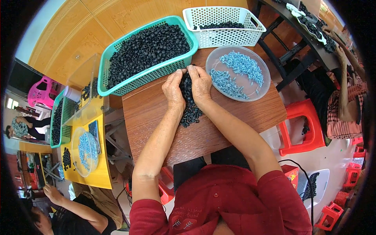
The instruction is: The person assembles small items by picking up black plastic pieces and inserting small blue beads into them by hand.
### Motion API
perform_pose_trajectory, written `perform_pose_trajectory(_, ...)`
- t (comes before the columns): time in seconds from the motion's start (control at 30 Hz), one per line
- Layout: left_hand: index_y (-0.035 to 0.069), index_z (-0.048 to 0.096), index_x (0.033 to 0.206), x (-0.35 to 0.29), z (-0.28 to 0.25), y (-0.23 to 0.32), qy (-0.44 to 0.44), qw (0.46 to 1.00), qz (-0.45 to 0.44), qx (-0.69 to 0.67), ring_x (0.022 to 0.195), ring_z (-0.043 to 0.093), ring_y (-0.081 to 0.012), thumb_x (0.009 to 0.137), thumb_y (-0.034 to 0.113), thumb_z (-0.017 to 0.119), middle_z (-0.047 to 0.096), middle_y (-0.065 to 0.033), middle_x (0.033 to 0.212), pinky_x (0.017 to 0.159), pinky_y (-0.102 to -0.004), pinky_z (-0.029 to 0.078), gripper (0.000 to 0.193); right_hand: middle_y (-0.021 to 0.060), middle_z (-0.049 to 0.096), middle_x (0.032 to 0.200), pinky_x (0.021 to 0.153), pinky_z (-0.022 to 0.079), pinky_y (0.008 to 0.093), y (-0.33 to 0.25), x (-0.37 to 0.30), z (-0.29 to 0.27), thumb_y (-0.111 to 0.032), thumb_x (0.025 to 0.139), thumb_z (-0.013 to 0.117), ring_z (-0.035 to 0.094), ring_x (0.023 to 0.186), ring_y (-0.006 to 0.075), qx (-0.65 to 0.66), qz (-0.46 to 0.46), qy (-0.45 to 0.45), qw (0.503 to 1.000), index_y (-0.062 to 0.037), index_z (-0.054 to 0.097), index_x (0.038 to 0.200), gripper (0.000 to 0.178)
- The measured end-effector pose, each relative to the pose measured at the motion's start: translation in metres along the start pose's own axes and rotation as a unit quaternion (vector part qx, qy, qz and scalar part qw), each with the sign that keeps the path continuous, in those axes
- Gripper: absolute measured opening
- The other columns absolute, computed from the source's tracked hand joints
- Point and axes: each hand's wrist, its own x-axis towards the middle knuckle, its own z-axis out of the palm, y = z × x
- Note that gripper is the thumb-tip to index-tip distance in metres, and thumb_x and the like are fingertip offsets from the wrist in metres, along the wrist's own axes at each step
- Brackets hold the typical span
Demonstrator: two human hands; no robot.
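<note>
Both of my hands are cupped around a pile of small black ring-shaped pieces (190, 115) on the brown wooden table (150, 129). My left hand (173, 90) curves along the pile's left side, and my right hand (200, 85) along its right, thumbs close together at the far end. Some pieces show between the palms; others spill toward me. Just beyond my hands stands a teal basket (147, 76) full of the same black pieces. Right of my right hand sits a clear round dish (244, 96) with two heaps of small shiny blue pieces (243, 66).
A white perforated basket (225, 38) with black pieces stands at the back. To the right is a red stool (301, 127). On the left, a yellow table (88, 178) holds another round dish (91, 168). Other people sit at both sides, a person's arm (80, 207) at lower left.
</note>
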Motion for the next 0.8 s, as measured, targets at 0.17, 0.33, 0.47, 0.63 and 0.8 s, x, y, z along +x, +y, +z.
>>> perform_pose_trajectory(0.17,-0.003,0.068,0.098,-0.004,-0.001,0.006,-0.011,1.0,0.002,-0.006,0.092,0.058,-0.0154,0.088,0.018,0.06,0.066,-0.008,0.101,0.086,-0.0277,0.043,0.025,0.0139,0.066,0.08,0.07,0.045,0.0361,-0.008,-0.003,-0.001,-0.024,0.088,0.058,0.06,0.072,0.0244,0.027,-0.026,-0.024,0.999,0.0002,0.067,0.092,0.027)
perform_pose_trajectory(0.33,-0.004,0.067,0.1,-0.001,-0.012,0.008,-0.035,0.999,-0.007,0.032,0.092,0.059,-0.0154,0.089,0.019,0.059,0.066,-0.0081,0.101,0.087,-0.0277,0.043,0.027,0.0115,0.068,0.086,0.073,0.047,0.0316,-0.007,-0.003,-0.007,-0.022,0.089,0.058,0.061,0.077,0.0196,-0.003,-0.043,-0.06,0.997,0.0014,0.067,0.098,0.026)
perform_pose_trajectory(0.47,-0.004,0.067,0.104,-0.001,-0.022,0.007,-0.067,0.997,-0.008,0.037,0.096,0.058,-0.0163,0.089,0.017,0.06,0.065,-0.0093,0.104,0.092,-0.0281,0.041,0.027,0.0107,0.069,0.091,0.077,0.047,0.0282,-0.008,-0.006,-0.011,-0.021,0.09,0.058,0.061,0.084,0.016,-0.068,-0.111,-0.089,0.988,0.0005,0.067,0.105,0.027)
perform_pose_trajectory(0.63,-0.004,0.064,0.11,-0.006,-0.02,0.013,-0.077,0.997,0.011,0.017,0.1,0.057,-0.0164,0.09,0.02,0.059,0.065,-0.0109,0.106,0.094,-0.0292,0.04,0.032,0.0107,0.069,0.093,0.076,0.047,0.034,-0.02,-0.01,-0.016,-0.023,0.086,0.061,0.061,0.081,0.0248,-0.082,-0.096,-0.095,0.987,-0.0065,0.069,0.102,0.024)
perform_pose_trajectory(0.8,-0.008,0.052,0.123,-0.005,-0.027,0.013,-0.084,0.994,0.018,0.068,0.112,0.051,-0.0205,0.094,0.034,0.052,0.061,-0.0159,0.114,0.104,-0.0339,0.03,0.051,0.0111,0.067,0.091,0.076,0.047,0.0292,-0.026,-0.011,-0.02,-0.024,0.09,0.059,0.059,0.082,0.0171,-0.099,-0.073,-0.141,0.982,-0.0081,0.066,0.113,0.029)
